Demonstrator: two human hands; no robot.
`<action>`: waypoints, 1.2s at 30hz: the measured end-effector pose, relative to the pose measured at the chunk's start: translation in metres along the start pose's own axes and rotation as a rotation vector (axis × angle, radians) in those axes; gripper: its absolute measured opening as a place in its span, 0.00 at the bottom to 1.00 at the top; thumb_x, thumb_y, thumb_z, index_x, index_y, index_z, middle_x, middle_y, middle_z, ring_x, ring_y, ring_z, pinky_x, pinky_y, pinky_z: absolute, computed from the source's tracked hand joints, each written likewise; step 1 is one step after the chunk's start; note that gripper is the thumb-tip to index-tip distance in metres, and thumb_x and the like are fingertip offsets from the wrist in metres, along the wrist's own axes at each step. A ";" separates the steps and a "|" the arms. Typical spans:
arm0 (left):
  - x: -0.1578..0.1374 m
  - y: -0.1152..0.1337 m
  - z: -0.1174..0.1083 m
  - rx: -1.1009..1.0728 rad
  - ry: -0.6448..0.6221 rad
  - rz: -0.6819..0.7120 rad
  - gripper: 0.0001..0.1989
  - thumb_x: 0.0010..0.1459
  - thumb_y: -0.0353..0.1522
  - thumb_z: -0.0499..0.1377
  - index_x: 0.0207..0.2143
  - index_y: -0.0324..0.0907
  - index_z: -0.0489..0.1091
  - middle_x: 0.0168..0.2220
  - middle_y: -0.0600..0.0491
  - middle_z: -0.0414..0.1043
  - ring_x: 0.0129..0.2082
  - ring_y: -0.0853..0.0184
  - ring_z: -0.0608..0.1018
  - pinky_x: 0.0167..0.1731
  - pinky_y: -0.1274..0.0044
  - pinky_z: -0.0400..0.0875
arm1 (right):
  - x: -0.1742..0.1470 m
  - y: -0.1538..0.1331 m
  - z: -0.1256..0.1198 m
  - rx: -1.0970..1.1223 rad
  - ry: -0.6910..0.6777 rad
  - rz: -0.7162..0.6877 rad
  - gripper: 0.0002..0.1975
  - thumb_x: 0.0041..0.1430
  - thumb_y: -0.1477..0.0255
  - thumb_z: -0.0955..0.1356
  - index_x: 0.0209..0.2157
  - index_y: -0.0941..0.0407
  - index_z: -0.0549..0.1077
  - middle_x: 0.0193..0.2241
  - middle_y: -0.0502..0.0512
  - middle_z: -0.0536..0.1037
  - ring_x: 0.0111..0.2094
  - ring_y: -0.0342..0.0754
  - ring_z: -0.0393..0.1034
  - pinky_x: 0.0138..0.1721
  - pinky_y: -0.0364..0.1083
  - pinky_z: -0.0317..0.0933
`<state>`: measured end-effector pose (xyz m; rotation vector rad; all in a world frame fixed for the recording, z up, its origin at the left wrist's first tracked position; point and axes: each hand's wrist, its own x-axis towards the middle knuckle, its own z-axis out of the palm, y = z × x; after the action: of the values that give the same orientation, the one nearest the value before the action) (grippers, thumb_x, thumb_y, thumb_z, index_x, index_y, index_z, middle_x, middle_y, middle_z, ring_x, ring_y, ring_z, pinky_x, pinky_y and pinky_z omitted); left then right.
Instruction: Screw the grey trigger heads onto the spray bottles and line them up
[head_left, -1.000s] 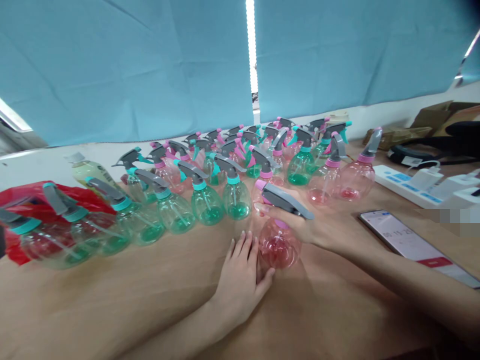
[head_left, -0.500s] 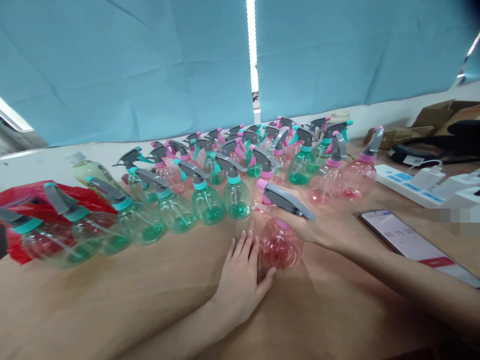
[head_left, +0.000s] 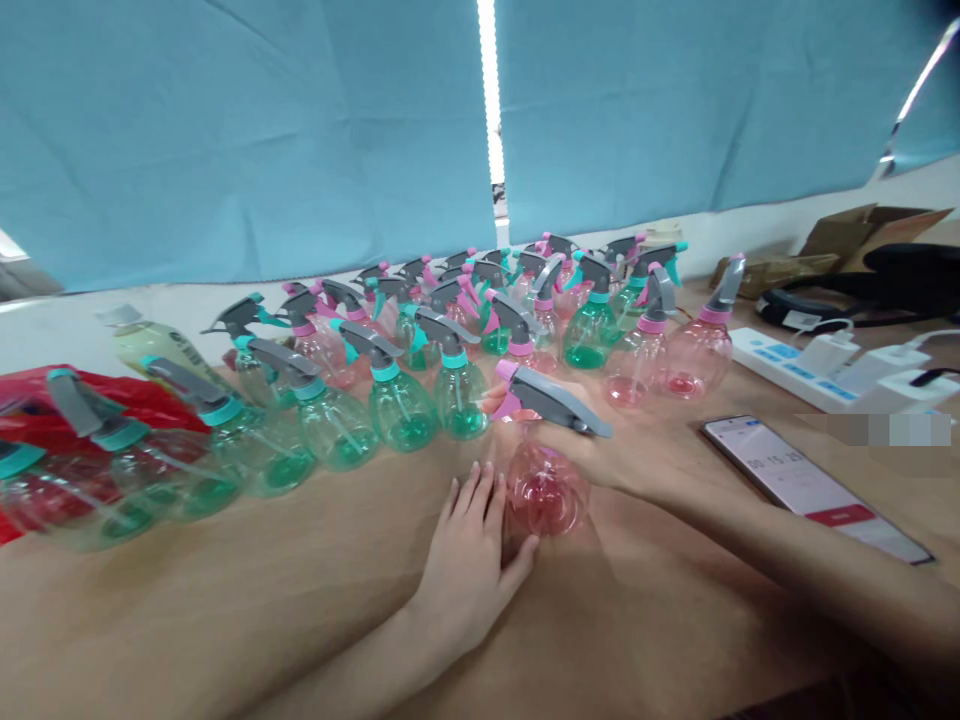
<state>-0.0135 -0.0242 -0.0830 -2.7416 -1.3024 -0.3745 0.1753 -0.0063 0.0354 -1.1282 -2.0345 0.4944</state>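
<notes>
A pink transparent spray bottle [head_left: 551, 495] stands in front of me with a grey-and-pink trigger head [head_left: 555, 397] on top. My right hand [head_left: 577, 440] is closed around the head and neck from behind and the right. Some of its fingertips show by the pink trigger; the rest are hidden behind the head. My left hand [head_left: 469, 555] lies low on the left of the bottle, fingers stretched out and thumb apart, against or very near its base. A green spray bottle [head_left: 461, 400] stands just beyond my hands, with other green ones in a row leftward.
Several pink and green spray bottles [head_left: 592, 330] crowd the back of the table. To the right are a phone [head_left: 817, 490] showing a timer, a white power strip [head_left: 787, 370], a headset [head_left: 795, 305] and cardboard [head_left: 862, 235]. A red plastic bag [head_left: 150, 395] lies left.
The view has shifted slightly right, so everything appears a little further left. Fingertips of my right hand now show more plainly by the trigger. My left hand keeps its place beside the bottle.
</notes>
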 end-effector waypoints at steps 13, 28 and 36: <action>0.001 0.001 -0.002 0.009 -0.033 -0.004 0.30 0.64 0.43 0.52 0.58 0.27 0.62 0.61 0.33 0.59 0.62 0.48 0.61 0.59 0.55 0.57 | 0.004 -0.002 0.005 0.332 -0.052 0.022 0.22 0.56 0.79 0.62 0.51 0.49 0.72 0.40 0.50 0.81 0.46 0.49 0.75 0.49 0.50 0.69; 0.001 0.001 -0.002 -0.002 -0.015 0.000 0.28 0.63 0.42 0.52 0.57 0.30 0.62 0.61 0.34 0.59 0.63 0.48 0.61 0.58 0.55 0.58 | 0.005 0.024 0.018 0.462 -0.015 -0.021 0.15 0.53 0.71 0.70 0.45 0.53 0.73 0.47 0.55 0.78 0.44 0.48 0.76 0.45 0.49 0.72; 0.001 0.002 -0.005 0.044 -0.061 0.000 0.29 0.64 0.43 0.51 0.57 0.26 0.62 0.62 0.33 0.58 0.62 0.47 0.60 0.59 0.55 0.58 | 0.005 0.025 0.023 0.429 0.032 -0.044 0.16 0.52 0.73 0.69 0.45 0.53 0.73 0.48 0.55 0.78 0.42 0.48 0.76 0.43 0.49 0.73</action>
<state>-0.0123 -0.0261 -0.0780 -2.7376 -1.3082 -0.2613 0.1702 0.0116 0.0065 -0.8223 -1.8054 0.8375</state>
